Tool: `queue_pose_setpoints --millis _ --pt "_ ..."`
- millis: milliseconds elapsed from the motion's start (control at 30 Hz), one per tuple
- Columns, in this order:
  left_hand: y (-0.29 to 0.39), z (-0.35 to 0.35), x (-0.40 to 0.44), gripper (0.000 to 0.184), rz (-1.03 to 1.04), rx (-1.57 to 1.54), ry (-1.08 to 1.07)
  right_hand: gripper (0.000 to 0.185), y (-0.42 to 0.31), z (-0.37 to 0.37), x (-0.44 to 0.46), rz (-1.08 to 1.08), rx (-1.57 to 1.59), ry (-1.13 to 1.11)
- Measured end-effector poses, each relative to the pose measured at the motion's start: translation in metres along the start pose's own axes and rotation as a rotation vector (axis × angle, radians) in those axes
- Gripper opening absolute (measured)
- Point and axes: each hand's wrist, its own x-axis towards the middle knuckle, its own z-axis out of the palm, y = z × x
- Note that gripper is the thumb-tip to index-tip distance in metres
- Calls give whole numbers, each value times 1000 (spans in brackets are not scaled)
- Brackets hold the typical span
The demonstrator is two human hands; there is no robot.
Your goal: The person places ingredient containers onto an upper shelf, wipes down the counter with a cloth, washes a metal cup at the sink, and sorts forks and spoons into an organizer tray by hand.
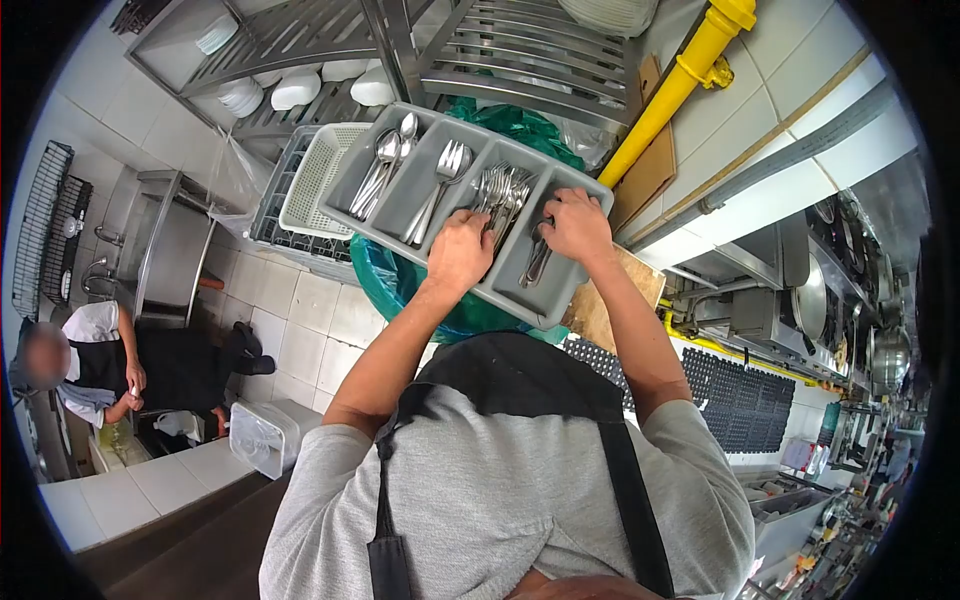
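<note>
A grey cutlery tray [402,197] with several long compartments lies in front of me. My left hand [462,250] reaches into the third compartment, its fingers bent round a bunch of forks [507,187]. In the rightmost compartment my right hand [577,225] curls over some metal cutlery [536,265]; its fingers cover the upper ends, so I cannot tell the kind. Large spoons [386,150] fill the leftmost compartment. Beside them, the second compartment holds a few forks [453,160] and what looks like a spoon.
Left of the tray sits a cream plastic basket [310,190] on a grey dish rack [272,212]. A green plastic bag [385,285] hangs under the tray. Metal shelves [520,60] with white dishes stand behind. A yellow pipe [660,110] runs at the right. Another person [95,350] is at far left.
</note>
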Motion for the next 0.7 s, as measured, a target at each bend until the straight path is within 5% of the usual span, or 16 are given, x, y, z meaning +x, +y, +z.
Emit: queue_pose_setpoints --millis 233,567,700 --pt "-6 4 4 15 -42 -35 19 26 1 3 1 -14 0 26" --pt "-8 6 5 19 -107 63 -115 26 2 5 0 -13 9 49" --pt "-3 1 3 16 -77 -25 13 25 1 2 0 -2 30 35"
